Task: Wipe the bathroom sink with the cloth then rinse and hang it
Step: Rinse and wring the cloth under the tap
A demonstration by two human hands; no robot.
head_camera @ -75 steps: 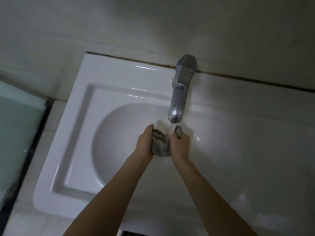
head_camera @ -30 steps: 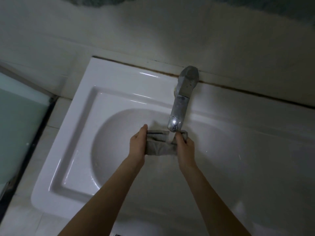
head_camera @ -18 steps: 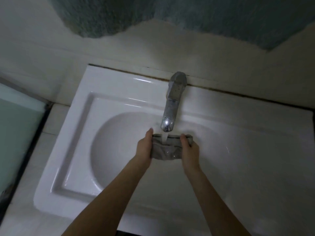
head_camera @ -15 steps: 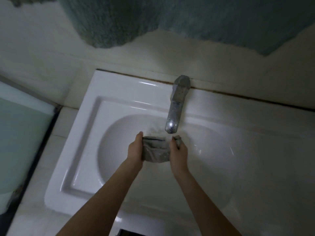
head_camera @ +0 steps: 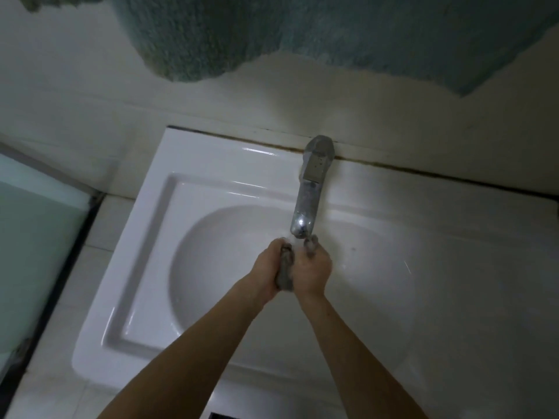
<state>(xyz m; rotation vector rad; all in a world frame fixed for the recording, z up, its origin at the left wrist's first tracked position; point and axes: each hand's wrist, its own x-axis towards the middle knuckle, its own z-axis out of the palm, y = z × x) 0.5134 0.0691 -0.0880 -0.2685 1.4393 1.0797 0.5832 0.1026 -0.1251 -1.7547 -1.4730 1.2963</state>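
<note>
We see the cloth [head_camera: 286, 275] pressed between the two hands, right under the spout of the faucet [head_camera: 305, 207] and over the bowl of the sink [head_camera: 145, 237]. The left hand [head_camera: 266, 270] and the right hand [head_camera: 312, 272] are closed around it from either side, fingers [head_camera: 273, 251] curled over the fabric and the heels of the hands nearly touching. Only a narrow strip of cloth shows in the gap between them, with a small tuft sticking up above the right hand just beside the spout tip. The cloth is grey, dark with wet and crumpled into a tight vertical wad (its folds are too blurred to make out), and a thin run of water [head_camera: 291, 241] falls from the spout onto its upper end. Half a second ago it was spread as a wider band between hands held apart; now the hands have come together and the cloth is bunched thin between them. The view has also tipped upward, so more of the teal towel [head_camera: 272, 34] hanging on the wall above the sink shows at the top.
</note>
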